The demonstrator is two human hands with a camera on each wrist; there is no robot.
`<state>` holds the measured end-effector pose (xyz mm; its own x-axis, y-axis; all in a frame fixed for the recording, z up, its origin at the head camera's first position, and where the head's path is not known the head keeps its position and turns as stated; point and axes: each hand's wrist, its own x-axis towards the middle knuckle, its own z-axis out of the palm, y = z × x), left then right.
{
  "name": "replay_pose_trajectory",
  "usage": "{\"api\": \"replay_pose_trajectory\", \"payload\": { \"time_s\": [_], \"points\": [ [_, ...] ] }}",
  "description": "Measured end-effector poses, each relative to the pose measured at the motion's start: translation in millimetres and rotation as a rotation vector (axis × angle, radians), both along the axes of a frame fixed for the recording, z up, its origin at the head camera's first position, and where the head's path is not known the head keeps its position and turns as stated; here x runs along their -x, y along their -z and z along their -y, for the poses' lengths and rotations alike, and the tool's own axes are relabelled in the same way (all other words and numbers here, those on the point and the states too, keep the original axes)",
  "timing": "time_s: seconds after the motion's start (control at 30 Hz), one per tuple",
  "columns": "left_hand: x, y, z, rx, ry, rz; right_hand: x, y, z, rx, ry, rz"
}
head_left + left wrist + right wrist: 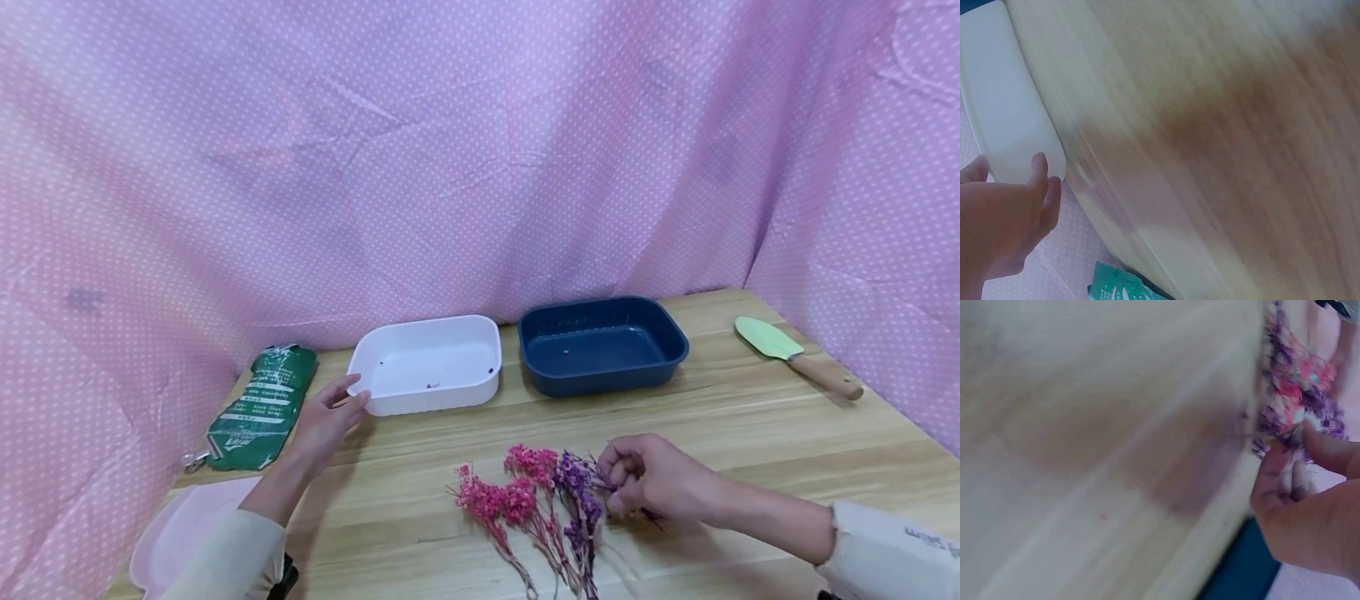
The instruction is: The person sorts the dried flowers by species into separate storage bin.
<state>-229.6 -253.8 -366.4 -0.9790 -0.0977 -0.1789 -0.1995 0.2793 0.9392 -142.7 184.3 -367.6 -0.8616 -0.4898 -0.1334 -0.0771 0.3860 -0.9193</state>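
Across the desk [405,487], your left hand [330,417] lightly holds the near-left corner of the far white tub [435,403], likely steadying it. Nearer, right of the pink flowers [487,498] and purple flowers [579,504], your right hand [663,479], its grip nearly closed, pinches a sprig [600,477], perhaps sparing its brittle stem.

Light falls softly (right wrist view blurred).

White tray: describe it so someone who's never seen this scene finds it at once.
Start with the wooden table, at its far edge along the pink dotted cloth. There, between the green packet and the dark blue tray, sits the white tray. It's open and rounded at the corners like its blue neighbour, but white inside and out.
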Motion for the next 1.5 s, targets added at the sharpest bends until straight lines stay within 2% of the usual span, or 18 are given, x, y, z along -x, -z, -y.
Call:
{"api": "replay_pose_trajectory", "payload": {
  "time_s": [0.07, 0.17, 0.3, 0.63, 0.83, 1.0, 1.17, 1.5],
  "points": [
    [-0.7, -0.7, 0.1, 0.000, -0.001, -0.002, 1.9, -6.5, 0, 0.022, 0.013, -0.018],
    [-1.4, -1.8, 0.2, 0.005, -0.007, -0.001, 4.6, -15.5, 2, 0.013, 0.060, -0.096],
    [-2.3, -2.2, 0.2, 0.005, -0.013, -0.002, 5.9, -18.6, 3, 0.000, 0.114, -0.140],
    [-2.1, -1.8, 1.7, -0.006, -0.011, 0.000, 9.9, -27.9, 8, 0.082, 0.205, -0.005],
    [-2.2, -1.0, 2.6, -0.013, -0.021, -0.004, 21.5, -38.9, 24, 0.169, 0.188, 0.020],
    [-2.4, -0.4, 3.2, -0.013, -0.029, -0.002, 34.3, -48.1, 43, 0.239, 0.191, 0.040],
    [-1.2, -0.1, 2.7, -0.005, -0.023, -0.010, 52.2, -55.9, 62, 0.246, 0.215, 0.023],
    [0.4, 1.5, -1.0, 0.000, -0.020, -0.028, 105.3, -71.7, 97, 0.290, 0.282, 0.003]
  ]
}}
